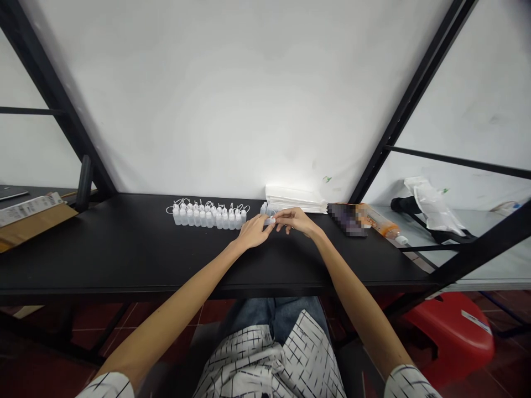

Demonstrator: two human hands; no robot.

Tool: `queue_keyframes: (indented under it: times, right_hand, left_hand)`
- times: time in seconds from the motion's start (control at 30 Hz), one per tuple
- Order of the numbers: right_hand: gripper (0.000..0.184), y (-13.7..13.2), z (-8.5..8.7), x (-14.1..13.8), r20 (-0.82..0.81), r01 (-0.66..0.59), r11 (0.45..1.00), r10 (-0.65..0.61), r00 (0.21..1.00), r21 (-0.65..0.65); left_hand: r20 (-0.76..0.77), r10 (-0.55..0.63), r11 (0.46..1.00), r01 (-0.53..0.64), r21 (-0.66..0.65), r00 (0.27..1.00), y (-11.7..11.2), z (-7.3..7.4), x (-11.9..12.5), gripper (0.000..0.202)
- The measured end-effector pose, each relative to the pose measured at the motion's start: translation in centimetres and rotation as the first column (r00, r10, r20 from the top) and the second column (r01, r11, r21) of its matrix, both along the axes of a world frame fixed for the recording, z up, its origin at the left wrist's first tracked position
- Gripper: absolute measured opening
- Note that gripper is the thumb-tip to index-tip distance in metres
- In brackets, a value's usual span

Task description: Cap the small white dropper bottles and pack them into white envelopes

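My left hand (254, 232) is closed round a small translucent plastic squeeze bottle (269, 221), which lies tilted with its top toward the right. At that top end, the thumb and fingers of my right hand (296, 219) pinch together; the exact grip is too small to make out. Just behind my hands stands at least one more small bottle (264, 208), partly hidden by them. To the left, several similar bottles (209, 218) stand upright in close rows, with thin white loops sticking up from their tops.
A stack of white sheets (295, 199) lies against the wall. Right of it are a blurred dark flat item (347, 220) and an orange-labelled bottle (379, 222) on its side. Cardboard (35, 215) lies far left. Black frame posts (409, 99) flank the black table (124, 249).
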State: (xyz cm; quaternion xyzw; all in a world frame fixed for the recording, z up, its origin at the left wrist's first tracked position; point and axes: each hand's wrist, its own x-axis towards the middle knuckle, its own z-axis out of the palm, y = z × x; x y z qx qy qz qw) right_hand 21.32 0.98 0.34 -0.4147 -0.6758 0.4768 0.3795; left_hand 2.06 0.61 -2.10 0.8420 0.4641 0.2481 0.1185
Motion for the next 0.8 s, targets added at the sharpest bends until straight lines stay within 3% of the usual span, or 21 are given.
queue_keyframes:
  times: [0.43,0.8]
  right_hand:
    - [0.034,-0.2,0.2,0.0,0.026,0.003,1.000,-0.004,1.000,0.027]
    - [0.040,0.4,-0.8,-0.3,0.050,0.002,1.000,-0.003,0.999,0.016]
  left_hand:
    - [-0.041,-0.078,0.995,0.075,-0.063,0.996,0.0,0.1,-0.2,0.036]
    - [-0.097,-0.113,0.993,0.108,-0.048,0.989,0.3,0.2,-0.5,0.035]
